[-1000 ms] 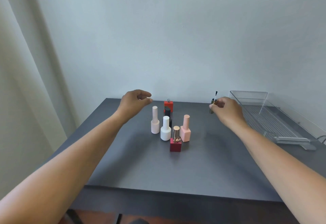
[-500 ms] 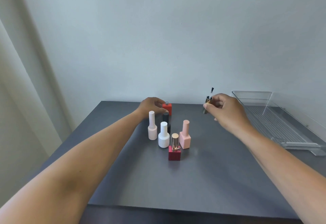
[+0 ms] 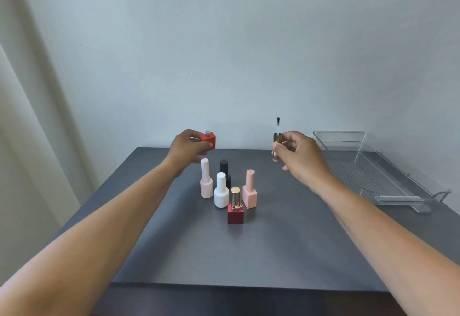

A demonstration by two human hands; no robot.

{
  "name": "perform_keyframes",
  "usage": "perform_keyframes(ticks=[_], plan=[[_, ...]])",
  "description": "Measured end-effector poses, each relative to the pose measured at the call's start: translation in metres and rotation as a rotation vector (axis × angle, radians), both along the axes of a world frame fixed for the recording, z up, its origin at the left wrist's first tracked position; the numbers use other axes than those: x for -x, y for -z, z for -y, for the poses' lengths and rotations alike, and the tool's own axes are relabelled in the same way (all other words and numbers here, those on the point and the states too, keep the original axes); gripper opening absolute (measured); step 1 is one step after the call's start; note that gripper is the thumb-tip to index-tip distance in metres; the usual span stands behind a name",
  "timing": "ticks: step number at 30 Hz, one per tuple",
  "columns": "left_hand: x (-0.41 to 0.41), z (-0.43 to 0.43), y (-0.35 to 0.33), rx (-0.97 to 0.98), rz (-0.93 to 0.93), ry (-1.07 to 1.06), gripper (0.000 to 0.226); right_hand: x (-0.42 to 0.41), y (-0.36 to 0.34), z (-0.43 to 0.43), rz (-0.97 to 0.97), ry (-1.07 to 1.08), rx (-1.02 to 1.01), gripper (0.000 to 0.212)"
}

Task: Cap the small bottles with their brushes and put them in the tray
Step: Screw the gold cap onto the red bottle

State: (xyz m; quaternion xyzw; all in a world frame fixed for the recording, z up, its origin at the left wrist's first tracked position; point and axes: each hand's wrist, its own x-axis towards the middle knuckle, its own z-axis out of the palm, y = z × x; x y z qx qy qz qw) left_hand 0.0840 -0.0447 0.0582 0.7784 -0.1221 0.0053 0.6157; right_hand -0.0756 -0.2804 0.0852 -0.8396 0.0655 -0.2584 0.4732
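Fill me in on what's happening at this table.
A person is capping small bottles. The left hand grips the uncapped red bottle, and the right hand pinches a gold cap with its brush pointing up, apart from the bottle. Five capped bottles stand grouped on the grey table. None sits in the clear tray on the right yet.
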Motion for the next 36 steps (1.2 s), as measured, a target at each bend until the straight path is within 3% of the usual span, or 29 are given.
perform_keyframes(ticks=[5,10,15,36], plan=[[0.047,-0.032,-0.03,0.157,0.035,0.077,0.022,0.015,-0.008,-0.011,0.052,-0.05,0.065,0.016],[0.098,-0.042,-0.033,0.085,0.092,0.162,0.024,0.033,-0.016,-0.026,0.091,-0.103,0.077,0.024],[0.132,-0.039,-0.024,0.005,0.139,0.183,0.02,0.051,-0.017,-0.04,0.126,-0.136,0.129,0.015],[0.155,-0.029,-0.021,-0.124,0.227,0.14,0.019,0.068,-0.017,-0.052,0.12,-0.14,0.252,0.015]])
